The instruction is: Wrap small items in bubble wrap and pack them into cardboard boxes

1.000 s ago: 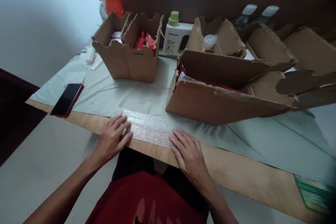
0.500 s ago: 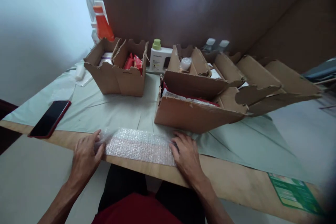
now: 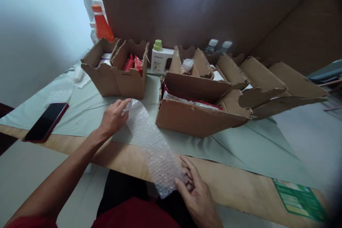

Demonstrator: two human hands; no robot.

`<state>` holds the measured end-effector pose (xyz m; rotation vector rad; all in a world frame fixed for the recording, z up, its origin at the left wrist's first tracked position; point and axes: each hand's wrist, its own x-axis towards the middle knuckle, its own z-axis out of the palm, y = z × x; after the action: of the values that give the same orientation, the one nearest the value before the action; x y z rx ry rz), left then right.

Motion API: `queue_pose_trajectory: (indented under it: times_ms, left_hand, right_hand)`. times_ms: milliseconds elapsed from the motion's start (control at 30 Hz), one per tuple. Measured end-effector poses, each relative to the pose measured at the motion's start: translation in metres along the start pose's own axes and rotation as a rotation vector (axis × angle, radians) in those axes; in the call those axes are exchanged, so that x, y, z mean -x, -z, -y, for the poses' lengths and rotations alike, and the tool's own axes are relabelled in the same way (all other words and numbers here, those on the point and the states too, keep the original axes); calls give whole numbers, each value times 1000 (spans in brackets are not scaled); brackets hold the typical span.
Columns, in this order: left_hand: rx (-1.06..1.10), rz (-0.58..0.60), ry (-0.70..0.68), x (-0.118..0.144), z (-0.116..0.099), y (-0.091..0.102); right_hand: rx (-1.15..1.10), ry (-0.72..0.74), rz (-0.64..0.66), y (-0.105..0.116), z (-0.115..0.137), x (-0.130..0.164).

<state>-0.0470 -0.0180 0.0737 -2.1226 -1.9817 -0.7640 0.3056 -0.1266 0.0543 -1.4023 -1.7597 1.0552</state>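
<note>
A strip of clear bubble wrap [image 3: 153, 142] stretches diagonally between my hands, its near end hanging past the table's front edge. My left hand [image 3: 114, 115] pinches the far end, raised over the green cloth in front of the left cardboard boxes. At the near end, my right hand [image 3: 196, 190] has the strip's edge between thumb and fingers, palm turned up toward it. Some of the right fingers show blurred through the plastic.
Cardboard boxes [image 3: 197, 117] stand along the middle and right, with two more boxes [image 3: 128, 82] at left holding red packets. A phone [image 3: 46, 123] lies at the left edge. Behind are a white bottle with a green cap [image 3: 160, 58] and an orange bottle [image 3: 103, 25]. A green leaflet [image 3: 299, 197] lies right.
The bubble wrap, flat along the table edge before, is now lifted and slanted. My left hand has moved up and away from me; my right hand has come down toward me and turned over.
</note>
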Motion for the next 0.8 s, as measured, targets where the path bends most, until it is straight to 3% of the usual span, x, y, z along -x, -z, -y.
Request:
queue_pose_trajectory:
  times_ms: [100, 167, 233, 300, 367, 567, 667, 800]
  left_hand:
    - [-82, 149, 36, -19, 5, -23]
    - [-90, 123, 38, -19, 3, -29]
    - [-66, 16, 30, -9, 0, -28]
    - [-21, -105, 11, 11, -7, -20]
    - [54, -126, -52, 39, -16, -5]
    - [339, 370, -326, 134, -56, 42]
    - [312, 410, -379, 161, -71, 40]
    - [262, 262, -364, 165, -79, 21]
  right_hand:
    - [-14, -3, -29, -10, -9, 5]
    - [23, 28, -25, -12, -11, 4]
    - [91, 104, 16, -11, -9, 1]
    - [175, 193, 65, -10, -4, -3]
    - [254, 272, 112, -10, 0, -6]
    - [512, 443, 120, -20, -1, -8]
    - [582, 477, 126, -25, 0, -10]
    - [510, 486, 198, -29, 6, -12]
